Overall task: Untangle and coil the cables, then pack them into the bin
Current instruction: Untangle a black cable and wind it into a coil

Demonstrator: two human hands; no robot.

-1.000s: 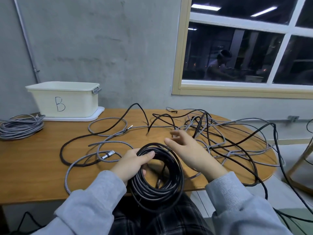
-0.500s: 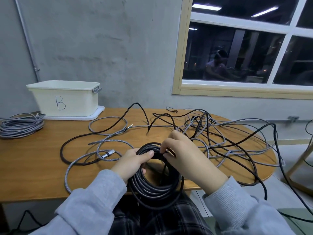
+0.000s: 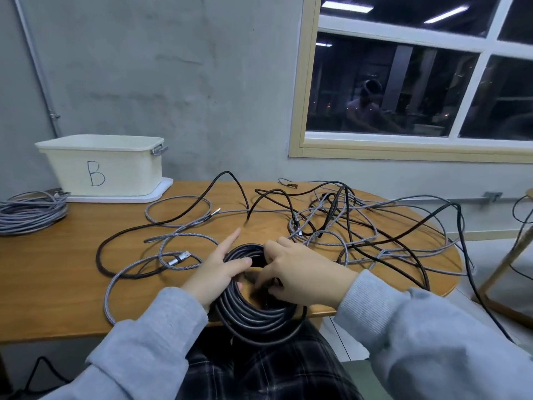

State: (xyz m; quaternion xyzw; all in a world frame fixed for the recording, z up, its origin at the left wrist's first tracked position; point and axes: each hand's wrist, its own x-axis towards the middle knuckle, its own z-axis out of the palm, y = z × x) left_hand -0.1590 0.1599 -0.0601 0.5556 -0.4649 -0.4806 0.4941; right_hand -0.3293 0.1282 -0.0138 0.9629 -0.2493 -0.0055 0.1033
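Hands, two (image 3: 215, 272) (image 3: 300, 274), on one black coil (image 3: 253, 319); one bin (image 3: 103, 168).

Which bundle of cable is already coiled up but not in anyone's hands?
The grey coil at the table's far left, beside the bin. The black coil is held in both hands, and the other cables lie loose and tangled.

Two coiled cable bundles (image 3: 253, 307), one bin (image 3: 103, 166), one table (image 3: 57, 272), two hands (image 3: 302, 272)
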